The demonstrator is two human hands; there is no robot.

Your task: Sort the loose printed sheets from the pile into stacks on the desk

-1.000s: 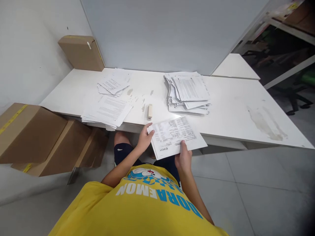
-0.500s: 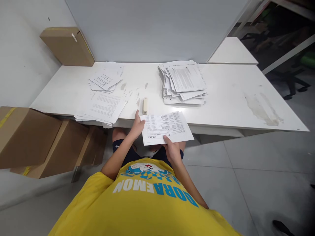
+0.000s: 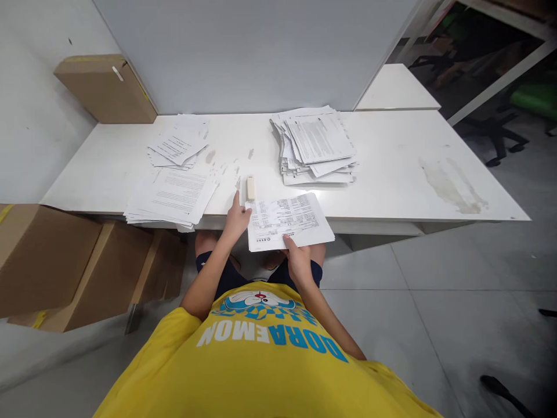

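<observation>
Printed sheet point(image 3: 287, 220), light and limp, liable to crease, lying half over the near edge of the white desk point(image 3: 391, 168): left hand point(image 3: 235, 219) pinches its nine-o'clock edge, right hand point(image 3: 296, 260) pinches its six-o'clock edge, small stapler point(image 3: 250, 187) just beyond at eleven o'clock.

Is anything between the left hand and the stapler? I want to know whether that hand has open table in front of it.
Nothing visible: the left hand holds the printed sheet's edge, bare table up to the stapler.
</observation>
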